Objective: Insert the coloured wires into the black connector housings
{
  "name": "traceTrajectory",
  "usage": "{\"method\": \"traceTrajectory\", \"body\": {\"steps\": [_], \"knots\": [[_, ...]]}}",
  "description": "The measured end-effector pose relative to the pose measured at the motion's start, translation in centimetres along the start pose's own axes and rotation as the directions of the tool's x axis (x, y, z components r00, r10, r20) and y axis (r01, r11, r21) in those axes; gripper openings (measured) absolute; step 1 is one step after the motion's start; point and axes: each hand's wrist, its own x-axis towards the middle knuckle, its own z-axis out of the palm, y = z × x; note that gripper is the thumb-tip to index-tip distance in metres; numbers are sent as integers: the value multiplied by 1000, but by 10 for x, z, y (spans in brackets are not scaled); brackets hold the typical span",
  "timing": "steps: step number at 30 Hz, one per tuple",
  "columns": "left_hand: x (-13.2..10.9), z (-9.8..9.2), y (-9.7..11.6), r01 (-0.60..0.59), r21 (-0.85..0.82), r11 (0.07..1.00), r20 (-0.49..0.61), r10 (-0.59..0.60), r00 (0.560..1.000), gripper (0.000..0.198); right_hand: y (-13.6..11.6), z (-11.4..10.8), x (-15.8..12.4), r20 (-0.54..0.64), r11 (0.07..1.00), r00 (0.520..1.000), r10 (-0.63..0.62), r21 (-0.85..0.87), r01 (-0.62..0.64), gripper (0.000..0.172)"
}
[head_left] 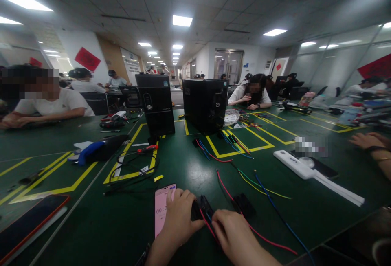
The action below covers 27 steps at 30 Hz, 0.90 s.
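On the green table, my left hand (180,221) is closed around one end of a small black block (205,205), beside a pink-screened phone (160,211) showing a timer. My right hand (233,231) has its fingers pressed together at the block's near right side, where a red wire (208,226) and a short bit of blue wire show; its fingertips are partly hidden. Just to the right lies another black block (244,205) with a long red wire (269,241) passing by it. A blue wire (281,213) and yellow and green wires (262,188) lie further right.
Two black computer cases (157,105) stand at the back. A red-handled tool (147,149) and black cable lie left; a white device (293,164) with a strap lies right. Another person's hands (369,141) rest at the right edge. More people sit around.
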Motion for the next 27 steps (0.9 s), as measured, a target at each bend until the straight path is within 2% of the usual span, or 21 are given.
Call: {"method": "traceTrajectory", "body": {"steps": [4,10,17,23,27], "knots": [[1,-3,2,6,-3,1000,14,-6,1000,32,-2,15,-5,-3,996,1000,-16,87,16,18],[1,-5,3,0,-57,998,37,2,999,36,7,12,-6,-42,960,998,56,276,-42,21],[2,-6,3,12,-47,999,59,-9,998,39,3,21,-5,-26,948,999,18,318,-8,20],[3,-8,3,20,-43,999,68,-17,998,38,10,15,-4,-53,927,995,84,370,-58,22],[3,-6,3,24,-42,999,73,-21,997,42,11,16,-2,-23,893,996,87,446,-68,21]]}}
